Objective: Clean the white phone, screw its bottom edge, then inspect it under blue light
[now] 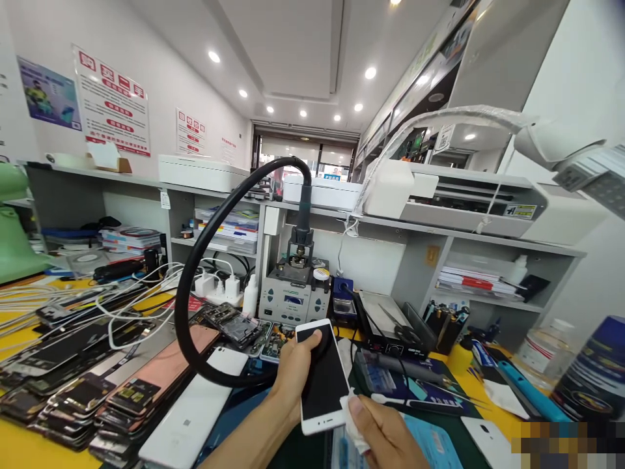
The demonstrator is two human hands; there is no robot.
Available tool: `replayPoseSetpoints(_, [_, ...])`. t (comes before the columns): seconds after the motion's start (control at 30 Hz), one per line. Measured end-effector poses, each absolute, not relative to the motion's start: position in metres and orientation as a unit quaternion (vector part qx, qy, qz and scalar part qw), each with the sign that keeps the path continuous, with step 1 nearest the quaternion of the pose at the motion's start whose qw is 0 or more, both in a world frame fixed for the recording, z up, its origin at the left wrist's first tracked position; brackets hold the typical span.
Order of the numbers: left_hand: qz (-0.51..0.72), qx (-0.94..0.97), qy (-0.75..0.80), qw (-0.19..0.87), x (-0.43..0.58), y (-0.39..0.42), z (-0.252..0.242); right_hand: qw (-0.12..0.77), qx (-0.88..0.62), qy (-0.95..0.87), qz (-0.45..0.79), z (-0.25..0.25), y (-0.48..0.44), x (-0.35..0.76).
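A white smartphone (328, 384) with a dark screen is held up over the bench, tilted a little. My left hand (293, 371) grips it from its left side, the thumb lying on the upper part of the glass. At the phone's lower right corner, my right hand (383, 430) is closed on a crumpled white tissue (354, 420), which touches the edge there. Under the hands lie a dark green mat and a light blue packet (432, 443). Just left of my left forearm lies a white phone back (195, 410).
Stacks of phone screens and frames (141, 384) fill the left side, with white cables above. A black hose (183, 286) arches from the hot-air station (293, 299). On the right stand a clear bottle (544, 348) and a dark blue can (593, 374). A lamp (561, 143) hangs above.
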State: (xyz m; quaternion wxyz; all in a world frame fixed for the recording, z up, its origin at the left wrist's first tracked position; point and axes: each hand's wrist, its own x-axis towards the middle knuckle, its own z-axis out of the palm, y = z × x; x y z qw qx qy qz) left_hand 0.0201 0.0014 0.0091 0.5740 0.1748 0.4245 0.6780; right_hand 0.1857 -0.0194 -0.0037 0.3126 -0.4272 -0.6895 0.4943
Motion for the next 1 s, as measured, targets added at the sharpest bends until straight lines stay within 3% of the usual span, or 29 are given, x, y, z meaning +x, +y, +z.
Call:
replayPoseSetpoints(0.47, [0.54,0.403,0.312,0.67,0.051,-0.032,0.017,0.385,-0.401,-0.67,0.493,0.008,0.019,0.215])
replayPoseSetpoints(0.83, [0.446,0.436,0.368,0.69,0.037,-0.015,0.003,0.223,-0.394,-0.676,0.582,0.013,0.013,0.222])
replayPoseSetpoints(1.0, [0.432,0.393,0.349,0.733,0.023,-0.018,0.02,0.286,-0.41,-0.589,0.635,0.013,0.02,0.215])
